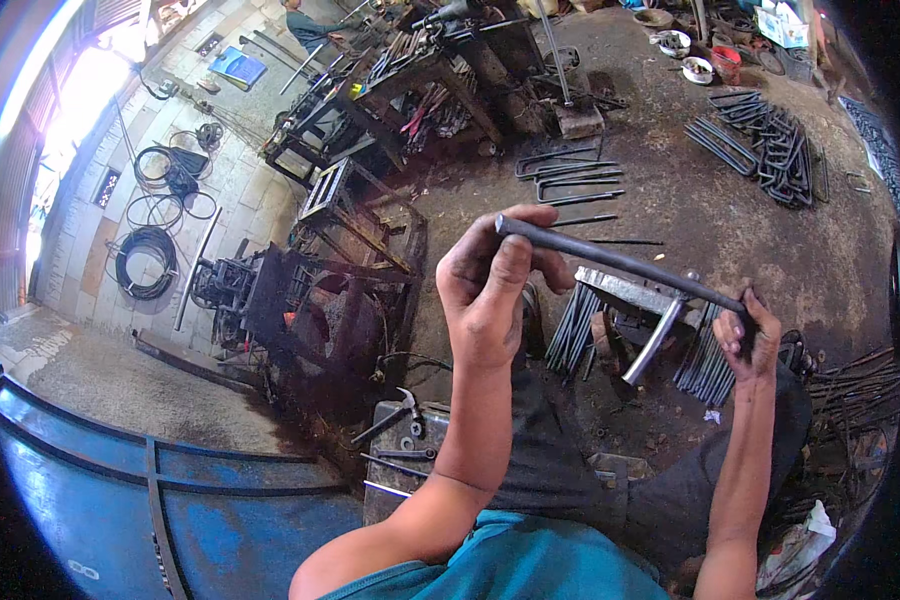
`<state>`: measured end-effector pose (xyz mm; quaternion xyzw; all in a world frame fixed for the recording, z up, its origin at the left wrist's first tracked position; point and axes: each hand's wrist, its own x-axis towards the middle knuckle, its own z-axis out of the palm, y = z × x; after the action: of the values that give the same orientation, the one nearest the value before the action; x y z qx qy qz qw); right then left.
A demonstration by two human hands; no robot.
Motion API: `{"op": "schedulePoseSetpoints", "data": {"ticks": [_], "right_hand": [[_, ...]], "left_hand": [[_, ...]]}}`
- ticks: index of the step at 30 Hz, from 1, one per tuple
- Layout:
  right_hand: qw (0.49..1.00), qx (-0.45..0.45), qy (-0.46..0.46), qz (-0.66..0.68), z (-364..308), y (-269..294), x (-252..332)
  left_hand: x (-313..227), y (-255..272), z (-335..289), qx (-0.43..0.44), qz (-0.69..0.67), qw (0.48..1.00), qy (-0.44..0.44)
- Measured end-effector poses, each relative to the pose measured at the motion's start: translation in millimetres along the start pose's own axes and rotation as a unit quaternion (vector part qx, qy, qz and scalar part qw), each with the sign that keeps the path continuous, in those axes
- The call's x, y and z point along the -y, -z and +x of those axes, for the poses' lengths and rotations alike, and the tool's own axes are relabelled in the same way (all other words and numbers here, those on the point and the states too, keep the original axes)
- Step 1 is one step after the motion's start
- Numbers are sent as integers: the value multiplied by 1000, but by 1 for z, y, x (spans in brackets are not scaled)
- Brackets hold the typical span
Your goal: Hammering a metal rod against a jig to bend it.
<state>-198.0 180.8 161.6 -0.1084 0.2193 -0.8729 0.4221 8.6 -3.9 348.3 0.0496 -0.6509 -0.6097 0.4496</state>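
A straight dark metal rod (620,262) is held up in front of me, slanting down from left to right. My left hand (490,285) is closed near its left end, thumb below and fingers behind. At the right end my right hand (750,338) is closed, fingers curled about the rod. Beneath the rod is a metal block with a pale, worn top (625,288), and a shiny steel bar (654,342) slants across its right side. Cut rods lie in bundles on the floor, one left of the block (572,335) and one right of it (703,368).
Bent U-shaped rods (580,182) lie beyond my hands, with a larger pile (775,150) at the far right. A hammer (410,408) rests on a low surface at my left. Machinery (240,285) and a cluttered workbench (400,75) stand at left and back. A blue metal panel (220,530) is near left.
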Motion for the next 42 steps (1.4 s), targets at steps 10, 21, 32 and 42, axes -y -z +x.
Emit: {"op": "schedulePoseSetpoints", "data": {"ticks": [10,21,32,42], "right_hand": [[993,110,35,30,-3,16,12],[998,49,2,35,3,17,-5],[998,-39,-32,48,3,-6,-2],[986,87,-18,139,1,-15,9]], "left_hand": [[13,4,-3,-26,-38,999,-5],[19,-16,-10,22,-292,956,0],[19,-9,-9,9,-206,979,-5],[41,26,-12,-129,-231,964,30]]}}
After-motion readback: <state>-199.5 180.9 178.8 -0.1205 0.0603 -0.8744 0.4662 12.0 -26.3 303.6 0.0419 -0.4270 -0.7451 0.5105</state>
